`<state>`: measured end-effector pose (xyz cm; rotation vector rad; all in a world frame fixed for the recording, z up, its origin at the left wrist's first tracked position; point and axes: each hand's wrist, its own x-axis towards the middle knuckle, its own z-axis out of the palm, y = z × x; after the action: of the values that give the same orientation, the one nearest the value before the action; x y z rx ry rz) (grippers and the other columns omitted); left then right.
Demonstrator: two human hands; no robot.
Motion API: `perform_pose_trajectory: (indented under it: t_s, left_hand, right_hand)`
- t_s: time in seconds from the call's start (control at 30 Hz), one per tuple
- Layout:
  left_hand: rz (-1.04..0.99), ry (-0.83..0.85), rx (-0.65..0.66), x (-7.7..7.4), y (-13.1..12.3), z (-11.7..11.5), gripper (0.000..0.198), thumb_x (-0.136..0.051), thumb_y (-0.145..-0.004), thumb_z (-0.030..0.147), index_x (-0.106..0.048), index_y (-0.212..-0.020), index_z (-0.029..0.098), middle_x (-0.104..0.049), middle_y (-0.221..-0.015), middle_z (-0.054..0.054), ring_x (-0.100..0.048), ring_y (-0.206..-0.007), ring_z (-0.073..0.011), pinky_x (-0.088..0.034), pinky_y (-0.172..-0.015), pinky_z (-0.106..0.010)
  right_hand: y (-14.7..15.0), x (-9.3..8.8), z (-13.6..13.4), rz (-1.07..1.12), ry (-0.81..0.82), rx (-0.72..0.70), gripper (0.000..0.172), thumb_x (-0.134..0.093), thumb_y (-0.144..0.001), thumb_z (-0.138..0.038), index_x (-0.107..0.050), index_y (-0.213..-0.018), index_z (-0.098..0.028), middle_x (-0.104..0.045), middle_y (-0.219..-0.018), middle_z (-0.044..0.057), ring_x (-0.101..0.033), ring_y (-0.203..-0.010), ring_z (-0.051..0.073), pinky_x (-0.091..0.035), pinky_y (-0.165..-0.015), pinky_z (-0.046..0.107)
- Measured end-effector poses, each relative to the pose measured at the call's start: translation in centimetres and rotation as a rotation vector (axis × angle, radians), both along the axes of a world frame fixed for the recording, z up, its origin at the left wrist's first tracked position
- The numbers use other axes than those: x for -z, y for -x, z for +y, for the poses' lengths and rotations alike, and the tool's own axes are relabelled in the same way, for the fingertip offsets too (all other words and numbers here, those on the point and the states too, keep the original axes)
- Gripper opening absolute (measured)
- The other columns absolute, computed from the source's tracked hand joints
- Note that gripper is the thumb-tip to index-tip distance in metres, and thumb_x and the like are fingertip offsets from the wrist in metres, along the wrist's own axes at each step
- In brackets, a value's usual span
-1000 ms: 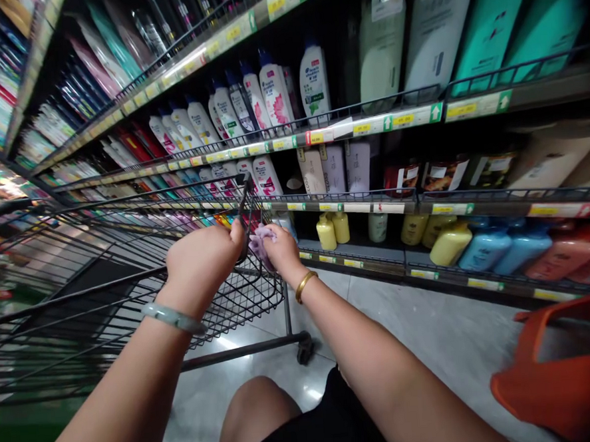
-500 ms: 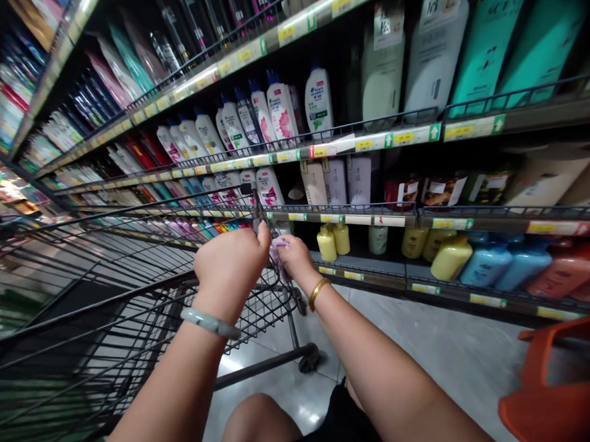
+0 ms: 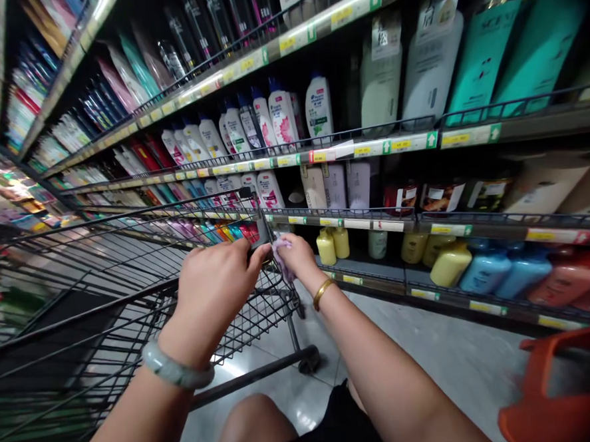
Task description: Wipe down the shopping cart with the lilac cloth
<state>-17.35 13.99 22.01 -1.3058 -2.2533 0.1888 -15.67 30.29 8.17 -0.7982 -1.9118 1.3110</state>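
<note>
At the end of a black wire shopping cart (image 3: pixel 230 298), my right hand (image 3: pixel 301 259) is closed around a crumpled lilac cloth (image 3: pixel 283 254). The cloth touches the cart's upright corner wires, and part of it hangs below my fingers. My left hand (image 3: pixel 216 286), with a pale jade bangle above it, is beside the same corner, left of the cloth. Its back faces me and its thumb points right toward a grey piece (image 3: pixel 261 231) on the cart frame. The curled fingers are mostly hidden behind the hand, so I cannot make out what is in them.
Shelves of shampoo bottles (image 3: pixel 282 118) run along the front and right. Yellow bottles (image 3: pixel 326 247) and blue bottles (image 3: pixel 485 269) stand on the lowest shelf. An orange plastic object (image 3: pixel 535 393) is at the lower right, above the grey tiled floor (image 3: pixel 381 322).
My left hand has moved left and toward me, and its thumb has swung from upright to pointing right. My right hand keeps the cloth at the cart corner, with more cloth now showing below it.
</note>
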Motion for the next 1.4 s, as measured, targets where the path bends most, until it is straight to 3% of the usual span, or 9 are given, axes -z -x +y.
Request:
perform_pose_trajectory:
  t_s: [0.17, 0.4, 0.53, 0.67, 0.8, 0.97, 1.07, 1.27, 1.4]
  left_hand:
    - [0.071, -0.104, 0.004, 1.6, 0.3, -0.1, 0.065, -0.022, -0.105, 0.064, -0.067, -0.089, 0.02, -0.073, -0.078, -0.012, -0.071, -0.078, -0.0315, -0.028, -0.06, -0.036]
    - [0.061, -0.111, -0.02, 1.8, 0.4, 0.4, 0.063, -0.025, -0.105, 0.062, -0.07, -0.089, 0.02, -0.074, -0.081, -0.012, -0.071, -0.078, -0.0314, -0.031, -0.062, -0.036]
    - [0.051, -0.113, -0.014, 1.9, 0.6, 0.6, 0.063, -0.025, -0.105, 0.061, -0.07, -0.09, 0.02, -0.075, -0.082, -0.012, -0.071, -0.08, -0.0314, -0.033, -0.062, -0.036]
    - [0.039, -0.128, -0.021, 2.0, 0.9, 1.0, 0.065, -0.024, -0.104, 0.063, -0.069, -0.087, 0.02, -0.075, -0.082, -0.012, -0.071, -0.08, -0.0311, -0.033, -0.062, -0.037]
    - [0.014, -0.138, -0.03, 1.9, 0.8, 1.7, 0.064, -0.026, -0.104, 0.062, -0.071, -0.087, 0.019, -0.075, -0.083, -0.014, -0.072, -0.081, -0.0326, -0.033, -0.061, -0.037]
    - [0.023, -0.158, -0.033, 1.8, 0.8, 2.2, 0.065, -0.026, -0.104, 0.062, -0.071, -0.088, 0.019, -0.074, -0.079, -0.014, -0.072, -0.079, -0.0332, -0.031, -0.06, -0.036]
    - [0.032, -0.165, -0.024, 2.0, 1.0, 2.2, 0.066, -0.024, -0.104, 0.062, -0.071, -0.087, 0.018, -0.074, -0.08, -0.015, -0.072, -0.079, -0.0334, -0.031, -0.061, -0.036]
    - [0.017, -0.154, -0.02, 2.0, 1.4, 2.4, 0.069, -0.022, -0.104, 0.062, -0.072, -0.09, 0.018, -0.075, -0.082, -0.016, -0.072, -0.082, -0.0339, -0.035, -0.063, -0.037]
    - [0.001, -0.16, -0.032, 1.9, 1.3, 2.7, 0.066, -0.025, -0.104, 0.061, -0.073, -0.093, 0.018, -0.076, -0.083, -0.016, -0.073, -0.084, -0.0349, -0.038, -0.065, -0.036]
  right_hand:
    - [-0.3, -2.0, 0.6, 0.283, -0.11, -0.007, 0.028, -0.06, -0.081, -0.024, -0.075, -0.105, -0.025, -0.074, -0.105, -0.001, -0.065, -0.098, 0.016, -0.048, -0.088, 0.023]
    - [-0.1, 1.3, 0.6, -0.125, 0.029, -0.034, 0.015, -0.059, -0.08, -0.02, -0.074, -0.082, -0.023, -0.069, -0.074, -0.001, -0.059, -0.068, 0.016, -0.041, -0.065, 0.025]
    - [-0.7, -0.9, 0.4, 0.104, -0.044, 0.017, 0.017, -0.06, -0.081, -0.028, -0.074, -0.09, -0.024, -0.071, -0.085, -0.001, -0.061, -0.08, 0.016, -0.045, -0.072, 0.024]
    - [-1.3, -2.8, 0.6, 0.398, 0.059, -0.039, 0.025, -0.056, -0.079, -0.028, -0.072, -0.097, -0.021, -0.071, -0.089, -0.002, -0.062, -0.08, 0.015, -0.047, -0.074, 0.023]
    - [-0.9, -0.9, 0.7, 0.225, 0.003, -0.033, 0.018, -0.058, -0.079, -0.026, -0.071, -0.091, -0.023, -0.07, -0.086, -0.002, -0.061, -0.081, 0.015, -0.045, -0.074, 0.023]
    - [-0.2, 1.9, 0.6, -0.003, 0.051, -0.045, 0.01, -0.059, -0.077, -0.021, -0.07, -0.075, -0.021, -0.064, -0.067, -0.003, -0.057, -0.066, 0.015, -0.041, -0.065, 0.024]
    - [-0.4, 0.9, 0.3, 0.053, 0.036, -0.013, 0.015, -0.058, -0.078, -0.023, -0.071, -0.083, -0.022, -0.069, -0.075, -0.003, -0.06, -0.073, 0.016, -0.044, -0.068, 0.024]
    - [-1.3, -2.7, 0.1, 0.496, 0.058, 0.028, 0.027, -0.056, -0.079, -0.029, -0.071, -0.1, -0.021, -0.074, -0.097, 0.0, -0.065, -0.086, 0.017, -0.05, -0.081, 0.024]
    - [-1.1, -1.7, 0.7, 0.255, 0.01, -0.013, 0.023, -0.056, -0.079, -0.024, -0.071, -0.096, -0.022, -0.073, -0.091, -0.002, -0.063, -0.083, 0.016, -0.049, -0.076, 0.024]
